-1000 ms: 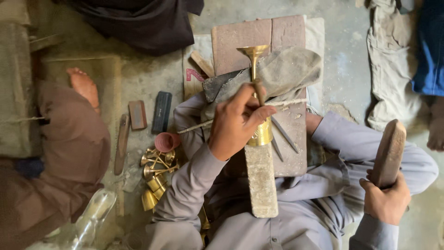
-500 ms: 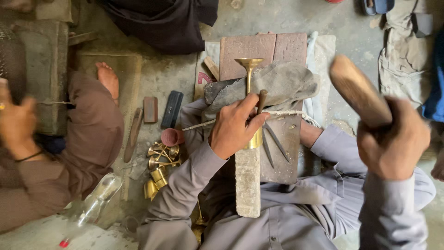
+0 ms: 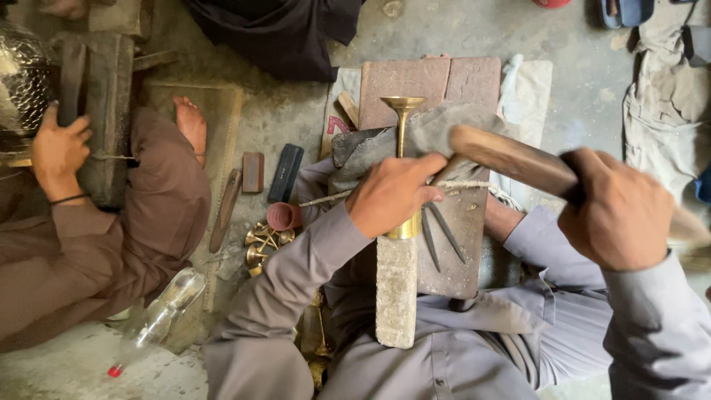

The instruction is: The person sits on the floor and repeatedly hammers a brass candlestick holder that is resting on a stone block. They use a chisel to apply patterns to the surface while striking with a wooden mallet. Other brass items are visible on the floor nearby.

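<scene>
My left hand [image 3: 392, 194] grips a slender brass stem piece [image 3: 402, 122] with a flared top, and a small tool is hidden under its fingers. The brass lies along a long stone block [image 3: 396, 289] on a dark wooden board [image 3: 459, 252] across my lap. My right hand [image 3: 618, 211] is shut on a brown wooden mallet [image 3: 511, 159], whose head is swung down close to my left hand's fingers. A grey cloth [image 3: 363, 148] and a taut cord [image 3: 326, 198] cross the brass. Two thin metal punches [image 3: 443, 235] lie on the board.
A seated person at left holds a shiny perforated metal vessel [image 3: 22, 81] with one hand [image 3: 55, 152]; their bare foot [image 3: 191, 122] rests nearby. Several small brass pieces [image 3: 263, 241], a pink cup [image 3: 283, 216], a dark block [image 3: 285, 172] and a plastic bottle [image 3: 159, 315] lie on the floor.
My right hand raised the mallet from low at my right side and has swung it down toward the brass piece. The person at left has brought a metal vessel into view.
</scene>
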